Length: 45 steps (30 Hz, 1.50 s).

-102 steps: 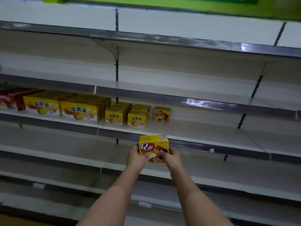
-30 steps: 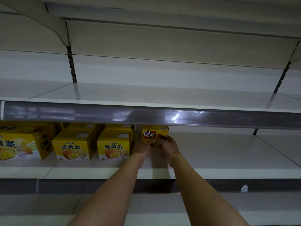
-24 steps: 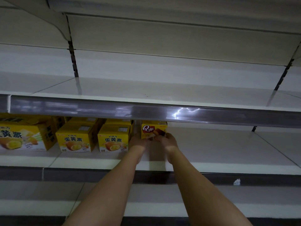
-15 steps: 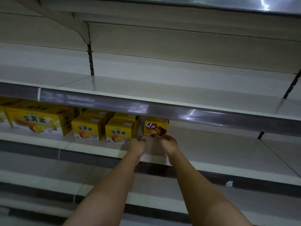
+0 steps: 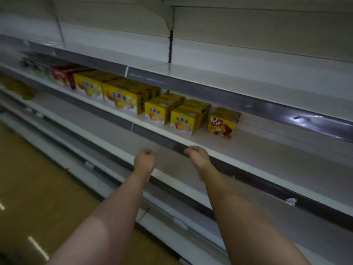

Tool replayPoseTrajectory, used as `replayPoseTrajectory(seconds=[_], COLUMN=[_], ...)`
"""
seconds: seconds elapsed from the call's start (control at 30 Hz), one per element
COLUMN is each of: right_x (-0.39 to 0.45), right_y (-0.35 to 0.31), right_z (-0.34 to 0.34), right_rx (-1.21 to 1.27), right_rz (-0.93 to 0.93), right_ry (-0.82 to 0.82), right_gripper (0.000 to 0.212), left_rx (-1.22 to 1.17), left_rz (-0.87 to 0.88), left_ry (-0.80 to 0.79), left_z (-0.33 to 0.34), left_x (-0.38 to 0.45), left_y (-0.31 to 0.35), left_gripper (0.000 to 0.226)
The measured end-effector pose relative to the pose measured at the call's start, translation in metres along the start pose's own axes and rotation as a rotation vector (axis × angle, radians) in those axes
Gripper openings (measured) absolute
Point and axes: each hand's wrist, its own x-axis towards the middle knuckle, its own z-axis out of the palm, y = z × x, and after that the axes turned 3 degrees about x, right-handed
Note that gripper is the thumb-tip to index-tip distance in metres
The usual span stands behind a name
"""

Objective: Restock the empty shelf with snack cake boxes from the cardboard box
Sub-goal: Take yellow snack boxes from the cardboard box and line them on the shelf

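Note:
A yellow snack cake box (image 5: pixel 222 124) with a red Q logo stands upright on the white middle shelf (image 5: pixel 271 150), with another like it right behind. It sits just right of the small yellow pie boxes (image 5: pixel 184 119). My left hand (image 5: pixel 144 159) and my right hand (image 5: pixel 196 156) hover below and in front of the shelf's edge, apart from the box. Both have loosely curled fingers and hold nothing. The cardboard box is out of view.
Larger yellow boxes (image 5: pixel 122 96) and red boxes (image 5: pixel 62 75) fill the shelf further left. The shelf to the right of the Q box is bare, as are the shelves above and below. Brown floor (image 5: pixel 28 188) lies at the left.
My hands set the Q box on the shelf in front of another, let go and pulled back toward me. The view has swung left and down.

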Motion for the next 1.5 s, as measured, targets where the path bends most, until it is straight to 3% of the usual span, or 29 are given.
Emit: replayPoseTrajectory(seconds=[0.27,0.43,0.57,0.67,0.77,1.07,1.3,1.4,1.5], right_x=[-0.040,-0.063,-0.092,-0.117,-0.144,-0.213,-0.242,-0.246,-0.242], right_y=[0.029,0.039,0.042,0.039,0.036,0.031,0.034,0.031,0.027], right_z=[0.080,0.141,0.196,0.239,0.291,0.423,0.501,0.531,0.563], right_rx=[-0.086,-0.163,-0.228,-0.263,-0.284,-0.355,-0.401,-0.405,-0.412], right_rz=[0.074,0.103,0.121,0.131,0.125,0.111,0.104,0.106,0.087], right_ry=[-0.209,-0.385,-0.489,-0.580,-0.652,-0.814,-0.900,-0.937,-0.961], right_gripper=[0.030,0.042,0.048,0.047,0.049,0.048,0.041,0.048,0.037], left_rx=[-0.025,-0.058,-0.091,-0.118,-0.133,-0.119,-0.209,-0.218,-0.258], left_rz=[-0.209,-0.310,-0.369,-0.389,-0.420,-0.513,-0.604,-0.623,-0.637], left_ry=[0.220,0.329,0.420,0.468,0.535,0.700,0.823,0.853,0.872], left_z=[-0.099,-0.163,-0.218,-0.263,-0.315,-0.434,-0.500,-0.517,-0.533], left_x=[-0.026,-0.045,-0.062,-0.077,-0.093,-0.125,-0.145,-0.145,-0.136], left_y=[-0.087,-0.135,-0.172,-0.195,-0.220,-0.279,-0.323,-0.331,-0.336], left_gripper=[0.034,0.035,0.030,0.013,0.015,0.032,0.014,0.017,0.023])
